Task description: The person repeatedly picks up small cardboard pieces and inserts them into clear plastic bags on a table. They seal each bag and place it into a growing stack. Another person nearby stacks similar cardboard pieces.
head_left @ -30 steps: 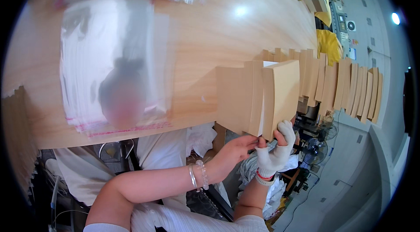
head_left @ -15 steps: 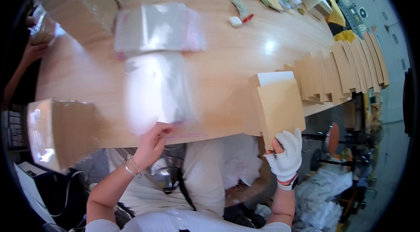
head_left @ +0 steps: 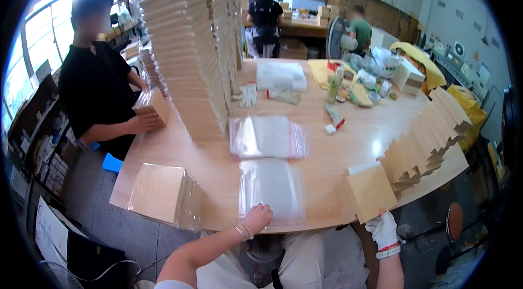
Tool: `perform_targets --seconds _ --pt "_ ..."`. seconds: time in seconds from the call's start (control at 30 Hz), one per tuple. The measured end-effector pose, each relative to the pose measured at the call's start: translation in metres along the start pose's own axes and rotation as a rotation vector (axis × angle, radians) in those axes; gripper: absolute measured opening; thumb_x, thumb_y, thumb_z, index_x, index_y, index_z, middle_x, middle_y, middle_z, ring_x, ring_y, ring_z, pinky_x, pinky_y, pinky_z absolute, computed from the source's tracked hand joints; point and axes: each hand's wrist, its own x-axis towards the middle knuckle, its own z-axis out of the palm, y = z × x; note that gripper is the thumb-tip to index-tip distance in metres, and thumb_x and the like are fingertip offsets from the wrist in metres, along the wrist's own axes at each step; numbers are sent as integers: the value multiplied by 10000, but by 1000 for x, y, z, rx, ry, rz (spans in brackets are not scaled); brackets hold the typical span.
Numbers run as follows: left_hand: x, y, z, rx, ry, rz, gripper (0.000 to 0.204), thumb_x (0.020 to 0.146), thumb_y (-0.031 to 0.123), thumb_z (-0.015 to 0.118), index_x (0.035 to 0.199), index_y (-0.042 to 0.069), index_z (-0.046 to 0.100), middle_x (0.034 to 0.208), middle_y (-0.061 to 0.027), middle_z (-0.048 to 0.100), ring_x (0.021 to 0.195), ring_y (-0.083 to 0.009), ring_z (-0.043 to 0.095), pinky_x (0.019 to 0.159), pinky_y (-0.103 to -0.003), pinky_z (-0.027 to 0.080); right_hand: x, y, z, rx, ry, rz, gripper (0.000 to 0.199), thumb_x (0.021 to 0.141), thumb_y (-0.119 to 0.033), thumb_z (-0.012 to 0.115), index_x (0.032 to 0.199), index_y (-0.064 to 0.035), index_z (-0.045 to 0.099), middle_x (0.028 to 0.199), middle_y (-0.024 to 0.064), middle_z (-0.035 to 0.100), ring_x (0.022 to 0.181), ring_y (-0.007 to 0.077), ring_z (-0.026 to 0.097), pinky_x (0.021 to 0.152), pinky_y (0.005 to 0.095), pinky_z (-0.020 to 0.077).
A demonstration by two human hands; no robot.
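The bare left hand [head_left: 257,217] rests with fingers curled on the near edge of a stack of clear zip bags [head_left: 271,185], lying at the front edge of the wooden surface [head_left: 327,153]. The gloved right hand [head_left: 383,229] pinches the lower corner of a tan flat box [head_left: 371,192], first of a fanned row of boxes [head_left: 427,139] at the surface's right corner. A second bag stack [head_left: 268,136] lies just beyond the first.

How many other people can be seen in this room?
3: one in black at the table's left side, one in black at the far desk, one in green beside the fan; more may be hidden.
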Motion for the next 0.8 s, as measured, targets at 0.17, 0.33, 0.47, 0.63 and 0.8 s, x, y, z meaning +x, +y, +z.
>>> perform_targets --seconds 0.17,0.33,0.47,0.63,0.8 --pt "5 -25 0 -226 79 -57 123 694 86 568 804 35 550 844 -119 512 844 -285 518 718 -364 484 10 -1 2 -110 155 -488 350 875 -304 510 1149 -89 475 947 84 605 719 188 599 511 294 458" --pt "3 -28 14 -359 247 -99 195 698 47 545 891 13 542 965 -138 538 911 -308 507 805 -359 450 -56 -11 60 -1164 376 -1087 377 807 -252 604 1081 -7 522 857 126 608 739 291 601 648 348 472" --pt "2 -23 15 -321 296 -92 145 709 54 540 851 28 549 928 -122 550 886 -292 510 788 -352 451 -97 -21 88 -1253 135 -787 167 679 -133 624 793 -26 566 669 80 578 578 236 576 534 326 452" --pt "8 -20 14 -407 355 -208 105 791 73 534 872 12 558 868 -130 575 852 -307 523 768 -376 447 -80 50 118 -694 -181 -556 502 816 -418 586 1057 17 520 930 108 579 836 198 558 745 316 440" --pt "13 -15 11 -418 330 -274 115 784 53 534 887 6 556 885 -135 580 861 -313 520 770 -380 444 -56 117 114 -431 -269 -72 536 817 -249 524 1251 45 407 1174 104 516 1097 172 463 953 300 334"
